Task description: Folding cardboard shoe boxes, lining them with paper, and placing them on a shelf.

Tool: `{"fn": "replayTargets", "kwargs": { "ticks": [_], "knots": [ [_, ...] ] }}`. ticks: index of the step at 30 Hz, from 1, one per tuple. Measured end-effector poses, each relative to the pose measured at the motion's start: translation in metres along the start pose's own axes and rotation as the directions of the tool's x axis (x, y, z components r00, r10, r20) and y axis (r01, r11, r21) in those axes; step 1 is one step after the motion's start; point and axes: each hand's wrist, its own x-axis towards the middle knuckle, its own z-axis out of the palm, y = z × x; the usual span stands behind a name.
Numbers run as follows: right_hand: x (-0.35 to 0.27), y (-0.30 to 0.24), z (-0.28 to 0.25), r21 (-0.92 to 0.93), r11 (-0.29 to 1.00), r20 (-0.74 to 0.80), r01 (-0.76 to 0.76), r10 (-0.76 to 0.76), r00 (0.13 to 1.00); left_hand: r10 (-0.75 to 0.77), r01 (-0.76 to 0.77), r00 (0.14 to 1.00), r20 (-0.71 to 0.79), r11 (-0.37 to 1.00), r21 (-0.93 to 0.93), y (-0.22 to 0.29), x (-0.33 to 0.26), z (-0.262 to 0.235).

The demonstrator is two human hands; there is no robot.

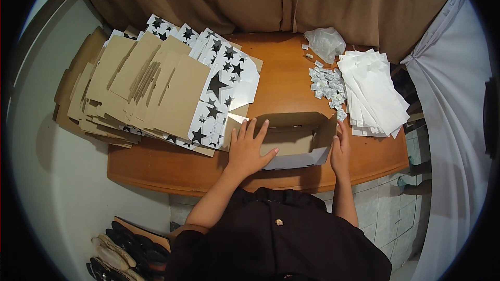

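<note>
An open-topped cardboard box (291, 140), brown inside with a pale front wall, stands near the front edge of the wooden table, between my two hands. My left hand (249, 148) is open at its left side, fingers spread and thumb stretched toward the front rim. The palm hides most of the left wall. Along the outside of the right wall lies my right hand (340, 151), its fingers stretched upward and flat against the cardboard. Just left of the box is a tall stack of flat cardboard blanks (177, 93), some showing white faces with black stars (216, 86).
Beyond the box, small silvery packets (328, 84) lie heaped beside a stack of white paper sheets (372, 93). A crumpled clear plastic bag (325, 44) rests at the back of the wooden table (281, 62), before brown curtains. Shoes (130, 250) sit at the lower left.
</note>
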Motion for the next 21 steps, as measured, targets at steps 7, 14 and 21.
{"fn": "replayTargets", "kwargs": {
  "ticks": [7,14,21],
  "knots": [
    [-0.006,0.009,-0.011,0.023,0.999,-0.145,0.036,-0.032,0.989,-0.053,0.048,0.997,0.049,0.994,0.099,-0.019,0.013,0.025],
    [-0.011,0.019,0.006,-0.383,0.923,0.189,0.027,0.050,0.981,-0.069,0.068,0.997,0.018,0.996,0.060,-0.021,0.008,0.038],
    [-0.019,0.024,0.023,-0.755,0.635,0.197,0.166,-0.022,0.980,-0.060,0.060,0.995,-0.086,0.998,-0.005,-0.027,0.011,0.052]
  ]
}}
